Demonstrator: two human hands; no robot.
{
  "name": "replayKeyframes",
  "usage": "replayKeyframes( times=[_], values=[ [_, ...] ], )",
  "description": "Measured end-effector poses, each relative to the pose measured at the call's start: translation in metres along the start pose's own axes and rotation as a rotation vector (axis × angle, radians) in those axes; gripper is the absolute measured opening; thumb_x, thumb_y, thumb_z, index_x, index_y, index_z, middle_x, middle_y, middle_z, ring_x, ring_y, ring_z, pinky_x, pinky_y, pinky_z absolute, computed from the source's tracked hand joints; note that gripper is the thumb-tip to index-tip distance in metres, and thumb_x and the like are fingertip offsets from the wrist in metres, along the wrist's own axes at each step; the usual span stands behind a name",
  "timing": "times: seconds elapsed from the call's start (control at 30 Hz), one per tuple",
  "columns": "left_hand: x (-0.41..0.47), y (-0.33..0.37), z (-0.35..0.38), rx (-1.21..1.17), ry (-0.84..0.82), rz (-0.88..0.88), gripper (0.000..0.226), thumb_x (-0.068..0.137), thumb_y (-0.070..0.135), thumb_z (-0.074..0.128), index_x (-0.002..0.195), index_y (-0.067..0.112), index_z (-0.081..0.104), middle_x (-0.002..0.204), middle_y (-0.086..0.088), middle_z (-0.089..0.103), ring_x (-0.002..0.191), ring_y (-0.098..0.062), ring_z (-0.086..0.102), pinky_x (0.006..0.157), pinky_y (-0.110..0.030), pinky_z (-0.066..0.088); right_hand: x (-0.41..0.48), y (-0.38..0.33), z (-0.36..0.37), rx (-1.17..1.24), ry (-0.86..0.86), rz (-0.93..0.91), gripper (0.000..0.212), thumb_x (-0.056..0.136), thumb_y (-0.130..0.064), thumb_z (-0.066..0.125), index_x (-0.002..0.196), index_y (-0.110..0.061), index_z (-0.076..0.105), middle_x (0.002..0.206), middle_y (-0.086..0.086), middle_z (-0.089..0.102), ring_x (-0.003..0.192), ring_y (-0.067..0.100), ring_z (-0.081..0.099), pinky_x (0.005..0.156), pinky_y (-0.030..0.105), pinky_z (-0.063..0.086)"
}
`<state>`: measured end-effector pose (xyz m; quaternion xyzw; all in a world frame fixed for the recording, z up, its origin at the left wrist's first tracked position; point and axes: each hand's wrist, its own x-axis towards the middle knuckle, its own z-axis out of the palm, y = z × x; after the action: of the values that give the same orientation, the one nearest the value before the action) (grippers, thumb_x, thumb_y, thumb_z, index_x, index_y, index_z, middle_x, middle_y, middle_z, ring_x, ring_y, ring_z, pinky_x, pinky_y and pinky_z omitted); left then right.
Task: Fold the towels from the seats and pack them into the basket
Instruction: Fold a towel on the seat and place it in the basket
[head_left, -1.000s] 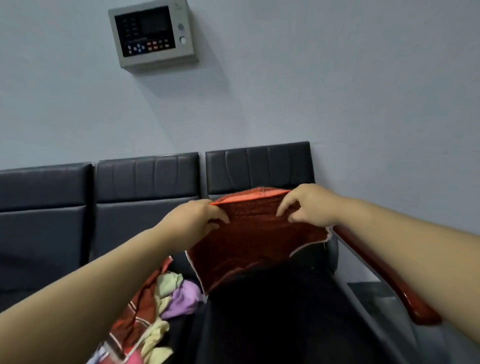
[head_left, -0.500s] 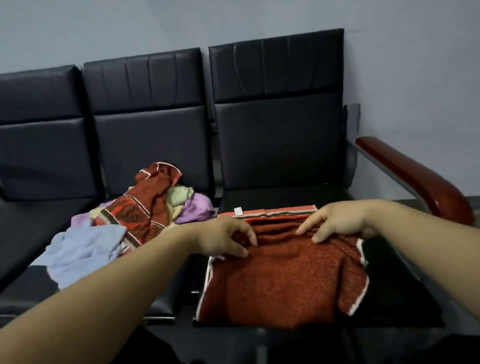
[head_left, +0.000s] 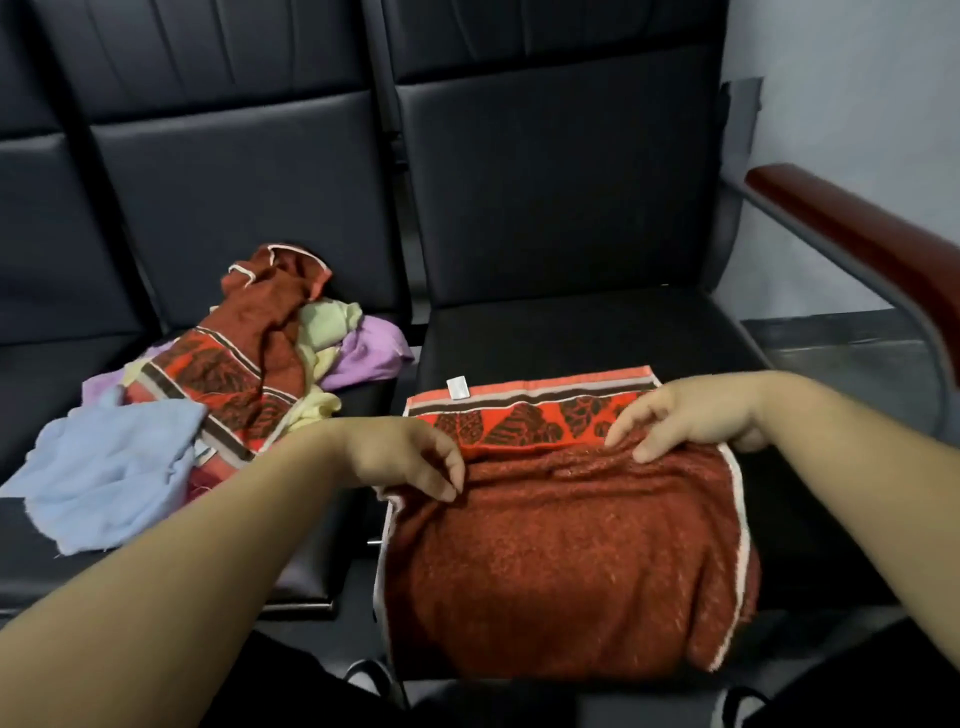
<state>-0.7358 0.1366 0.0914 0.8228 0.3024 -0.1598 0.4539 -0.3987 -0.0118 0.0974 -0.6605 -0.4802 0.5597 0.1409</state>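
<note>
A row of black padded seats fills the upper and left parts of the frame, against a pale wall at the upper right. On the right-hand seat, in the lower centre of the frame, lies the red towel, folded over on itself. Its plain upper layer covers most of it, and its near edge hangs over the seat's front. A patterned orange border strip shows along the far edge. On the middle seat, at centre left, sits a loose pile of unfolded towels: another red patterned one, a light blue towel nearest the lower left, a purple towel and a pale yellow one. A dark red armrest slants down the right edge. The left hand curls its fingers onto the left end of the fold and pinches the cloth there. The right hand rests on the right end of the fold, fingers fairly straight and spread, pressing down. A small white label sticks out at the border's far left corner.
</note>
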Motion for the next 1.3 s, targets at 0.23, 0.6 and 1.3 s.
replayKeyframes(
  times=[0.23,0.6,1.3],
  values=[
    [0.025,-0.013,-0.027,-0.312,0.525,0.128,0.015,0.093,-0.001,0.067,0.092,0.013,0.072,0.081,0.006,0.070,0.073,-0.001,0.061,0.073,-0.015,0.049,0.032,-0.011,-0.017,0.226,0.395,-0.100,0.024,0.090,-0.001,0.073,0.105,-0.018,0.079,0.105,0.010,0.076,0.092,0.023,0.074,0.078,0.034,0.058],
    [0.070,-0.050,-0.039,0.062,0.672,0.003,0.014,0.088,0.017,0.076,0.092,0.030,0.073,0.089,0.010,0.076,0.082,-0.005,0.069,0.084,-0.025,0.053,0.066,0.009,-0.030,-0.208,0.632,-0.107,0.024,0.084,-0.009,0.082,0.091,-0.032,0.077,0.099,-0.013,0.073,0.097,0.006,0.068,0.094,0.030,0.051],
    [0.085,-0.063,-0.067,0.298,0.575,-0.014,0.017,0.092,0.022,0.069,0.080,0.032,0.064,0.076,0.011,0.067,0.067,0.002,0.058,0.069,-0.017,0.044,0.069,0.010,-0.055,-0.403,0.603,-0.008,0.017,0.085,-0.013,0.080,0.091,-0.029,0.077,0.086,-0.010,0.075,0.086,0.006,0.070,0.093,0.033,0.056]
  ],
)
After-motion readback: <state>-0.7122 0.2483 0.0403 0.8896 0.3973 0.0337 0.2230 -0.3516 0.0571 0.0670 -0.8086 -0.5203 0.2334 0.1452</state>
